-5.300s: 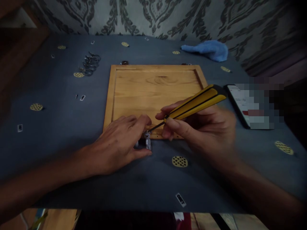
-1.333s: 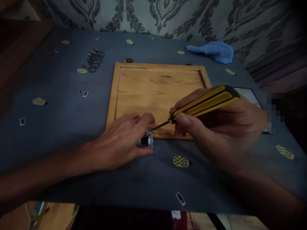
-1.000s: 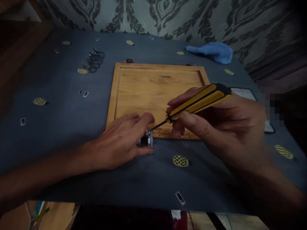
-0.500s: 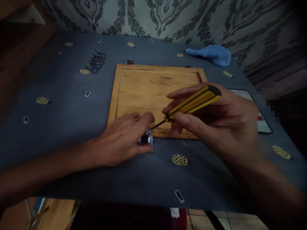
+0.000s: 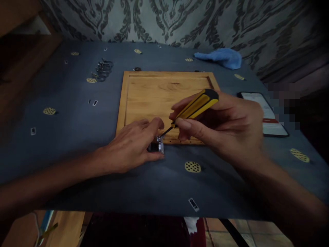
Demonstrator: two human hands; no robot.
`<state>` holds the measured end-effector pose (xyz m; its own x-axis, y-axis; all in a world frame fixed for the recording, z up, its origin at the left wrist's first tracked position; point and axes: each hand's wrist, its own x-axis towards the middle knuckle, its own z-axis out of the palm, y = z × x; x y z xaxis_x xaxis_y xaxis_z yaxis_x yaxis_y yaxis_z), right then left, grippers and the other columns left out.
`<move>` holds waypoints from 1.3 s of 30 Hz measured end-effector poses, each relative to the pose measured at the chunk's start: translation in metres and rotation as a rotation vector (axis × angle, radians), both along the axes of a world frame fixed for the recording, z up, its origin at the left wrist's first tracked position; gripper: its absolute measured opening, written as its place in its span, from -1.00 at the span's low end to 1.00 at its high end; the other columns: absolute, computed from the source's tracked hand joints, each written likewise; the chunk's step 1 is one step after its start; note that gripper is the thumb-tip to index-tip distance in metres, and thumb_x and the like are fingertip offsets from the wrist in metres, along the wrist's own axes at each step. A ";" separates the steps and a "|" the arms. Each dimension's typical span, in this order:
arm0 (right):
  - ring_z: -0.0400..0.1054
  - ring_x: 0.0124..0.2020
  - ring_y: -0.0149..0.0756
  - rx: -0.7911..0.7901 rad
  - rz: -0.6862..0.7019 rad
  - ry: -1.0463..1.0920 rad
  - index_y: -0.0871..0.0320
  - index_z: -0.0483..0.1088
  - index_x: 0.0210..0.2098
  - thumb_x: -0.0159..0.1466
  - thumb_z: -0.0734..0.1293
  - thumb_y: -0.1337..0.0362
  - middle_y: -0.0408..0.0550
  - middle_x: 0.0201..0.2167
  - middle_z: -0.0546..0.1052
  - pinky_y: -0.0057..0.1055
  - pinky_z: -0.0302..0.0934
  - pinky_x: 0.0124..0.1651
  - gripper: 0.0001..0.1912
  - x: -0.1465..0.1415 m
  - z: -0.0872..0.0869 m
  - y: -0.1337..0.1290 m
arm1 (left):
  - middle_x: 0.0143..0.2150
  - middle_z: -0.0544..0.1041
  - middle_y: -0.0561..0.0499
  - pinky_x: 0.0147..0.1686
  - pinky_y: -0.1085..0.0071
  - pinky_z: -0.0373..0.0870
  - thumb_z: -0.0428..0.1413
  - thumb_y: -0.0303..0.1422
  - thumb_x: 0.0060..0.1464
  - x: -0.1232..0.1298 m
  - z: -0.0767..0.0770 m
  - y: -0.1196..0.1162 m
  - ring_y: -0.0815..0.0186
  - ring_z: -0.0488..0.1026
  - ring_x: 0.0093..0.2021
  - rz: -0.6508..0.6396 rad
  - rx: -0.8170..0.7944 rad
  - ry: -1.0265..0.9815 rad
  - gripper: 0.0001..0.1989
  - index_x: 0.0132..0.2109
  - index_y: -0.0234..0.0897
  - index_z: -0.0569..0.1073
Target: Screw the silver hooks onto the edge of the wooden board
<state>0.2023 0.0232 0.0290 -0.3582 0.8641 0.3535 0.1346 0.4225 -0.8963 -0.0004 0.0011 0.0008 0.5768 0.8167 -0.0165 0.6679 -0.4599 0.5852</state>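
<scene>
A wooden panel (image 5: 164, 99) with a raised frame lies on the dark blue tablecloth. At its near edge my left hand (image 5: 131, 144) holds a small shiny metal clamp (image 5: 161, 147) between thumb and fingers. My right hand (image 5: 226, 127) grips a yellow and black screwdriver (image 5: 196, 108), tilted down to the left. The screwdriver's tip meets the top of the metal clamp; whether it sits in a screw is too small to tell. My left fingers partly cover the clamp.
Several metal clamps (image 5: 102, 70) lie at the back left, with a tiny screw (image 5: 89, 101) nearer. A blue cloth (image 5: 226, 58) rests at the back right. A phone (image 5: 269, 118) lies right of my right hand.
The screwdriver and my right hand have shifted left and the handle stands a little steeper. My left hand still holds the clamp. The view has moved slightly.
</scene>
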 end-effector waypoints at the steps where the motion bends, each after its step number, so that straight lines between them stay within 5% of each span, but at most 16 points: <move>1: 0.45 -0.53 -0.44 -0.020 0.029 -0.009 0.03 0.58 -0.24 0.20 0.51 0.24 -0.17 -0.37 0.59 -0.47 0.39 -0.52 -0.87 0.001 0.001 0.000 | -0.10 0.50 -0.06 -0.18 0.22 0.37 0.30 -0.20 0.10 0.000 0.000 0.000 0.11 0.46 -0.10 -0.002 0.003 -0.004 -0.47 0.09 -0.24 0.24; 5: 0.43 -0.56 -0.50 -0.040 0.070 0.013 0.07 0.56 -0.27 0.21 0.51 0.26 -0.19 -0.34 0.59 -0.52 0.40 -0.52 -0.90 0.001 0.001 -0.001 | -0.04 0.50 -0.08 -0.16 0.21 0.38 0.28 -0.20 0.11 0.000 -0.001 0.001 0.09 0.46 -0.05 -0.008 -0.004 -0.003 -0.50 0.08 -0.21 0.23; 11: 0.37 -0.60 -0.52 0.026 -0.054 0.042 0.14 0.47 -0.45 0.09 0.58 0.23 -0.22 -0.46 0.48 -0.54 0.31 -0.60 -0.77 -0.005 -0.003 -0.001 | -0.10 0.48 -0.03 -0.15 0.18 0.38 0.26 -0.24 0.13 0.001 0.001 0.001 0.10 0.46 -0.09 0.014 -0.037 0.003 -0.62 -0.04 -0.19 0.26; 21: 0.48 -0.51 -0.46 -0.149 0.169 -0.036 0.08 0.54 -0.25 0.24 0.47 0.22 -0.17 -0.34 0.60 -0.52 0.46 -0.44 -0.89 0.003 0.010 0.004 | -0.06 0.52 -0.08 -0.04 0.13 0.43 0.26 -0.22 0.12 0.000 0.001 0.000 0.08 0.48 -0.02 -0.001 -0.003 -0.015 -0.56 0.03 -0.20 0.24; 28: 0.39 -0.61 -0.51 -0.048 0.024 0.028 0.12 0.50 -0.37 0.11 0.57 0.21 -0.26 -0.49 0.49 -0.58 0.34 -0.59 -0.79 -0.007 -0.003 0.000 | 0.03 0.50 -0.13 -0.03 0.08 0.43 0.25 -0.22 0.11 0.001 -0.001 0.000 0.03 0.47 0.03 0.013 -0.001 -0.025 -0.58 0.01 -0.19 0.25; 35: 0.49 -0.51 -0.45 -0.097 0.128 -0.007 0.05 0.55 -0.20 0.23 0.48 0.25 -0.17 -0.30 0.62 -0.50 0.46 -0.45 -0.86 0.003 0.002 0.001 | -0.03 0.50 -0.09 -0.06 0.13 0.43 0.27 -0.22 0.11 0.002 0.000 0.000 0.07 0.47 -0.02 0.010 -0.017 -0.021 -0.55 0.02 -0.20 0.22; 39: 0.47 -0.55 -0.47 -0.074 0.055 0.024 0.06 0.55 -0.28 0.19 0.51 0.32 -0.20 -0.41 0.58 -0.55 0.43 -0.48 -0.89 0.003 -0.002 -0.002 | -0.03 0.49 -0.07 -0.04 0.14 0.43 0.27 -0.24 0.11 0.001 0.001 -0.001 0.08 0.47 0.00 0.029 -0.013 -0.006 -0.59 -0.03 -0.18 0.23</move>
